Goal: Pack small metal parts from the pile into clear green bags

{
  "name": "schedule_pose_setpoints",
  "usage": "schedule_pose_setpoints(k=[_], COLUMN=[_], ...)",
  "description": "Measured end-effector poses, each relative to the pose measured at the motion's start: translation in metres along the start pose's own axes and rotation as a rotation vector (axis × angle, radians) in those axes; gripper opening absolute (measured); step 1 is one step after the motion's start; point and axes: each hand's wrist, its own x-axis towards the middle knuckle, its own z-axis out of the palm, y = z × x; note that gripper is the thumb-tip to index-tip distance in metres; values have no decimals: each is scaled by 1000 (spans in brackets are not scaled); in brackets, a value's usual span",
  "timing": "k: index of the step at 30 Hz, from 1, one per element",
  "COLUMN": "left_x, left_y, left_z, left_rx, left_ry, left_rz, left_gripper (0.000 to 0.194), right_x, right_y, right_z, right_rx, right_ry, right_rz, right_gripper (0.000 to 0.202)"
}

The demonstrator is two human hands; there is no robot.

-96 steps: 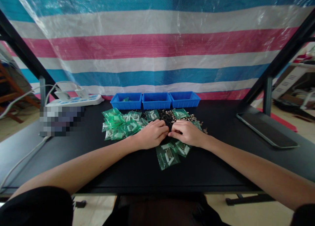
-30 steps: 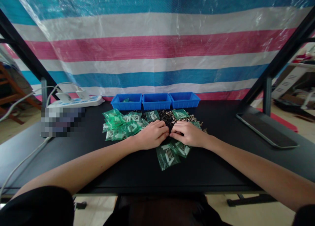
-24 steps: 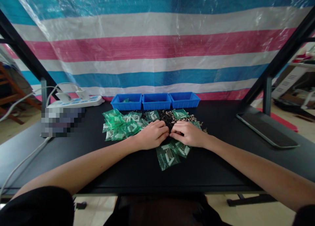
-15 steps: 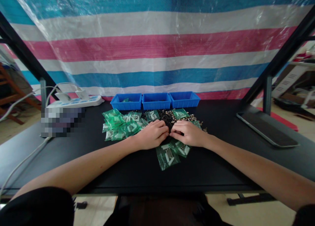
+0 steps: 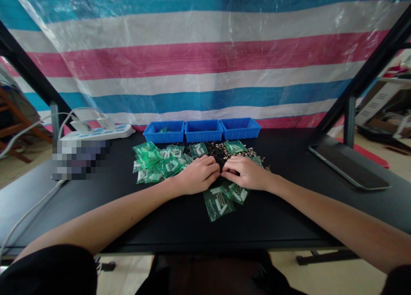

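My left hand (image 5: 203,174) and my right hand (image 5: 241,171) face each other at mid-table, fingers curled and fingertips almost meeting. Whatever lies between the fingers is hidden or too small to name. Just below them are two clear green bags (image 5: 219,203) holding white plugs and metal screws. Behind the fingers spreads a pile of small dark screws (image 5: 215,150), with brassy metal pieces (image 5: 253,153) to its right. A heap of filled green bags (image 5: 157,162) lies left of my left hand. Single bags (image 5: 235,147) rest on the loose hardware.
Three blue bins (image 5: 203,132) stand in a row behind the pile; the left one holds a green bag. At left are a white power strip (image 5: 96,132) with cables and a blurred-out object (image 5: 80,159). A phone (image 5: 349,166) lies at right. Black frame posts flank the table (image 5: 144,226).
Both hands stay in almost the same place with fingers curled. The view has shifted very slightly; the bags, bins and loose pieces lie as before.
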Motion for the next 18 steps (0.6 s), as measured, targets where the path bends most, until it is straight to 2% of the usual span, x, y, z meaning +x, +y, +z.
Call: schedule_pose_setpoints(k=[18], left_x=[0], left_y=[0], left_z=[0], left_rx=[-1], left_ry=[-1], left_rz=[-12], left_gripper=[28], right_x=[-1], right_y=[-3], right_z=[-3], right_rx=[21], right_ry=[-17], right_rz=[30], right_gripper=[14])
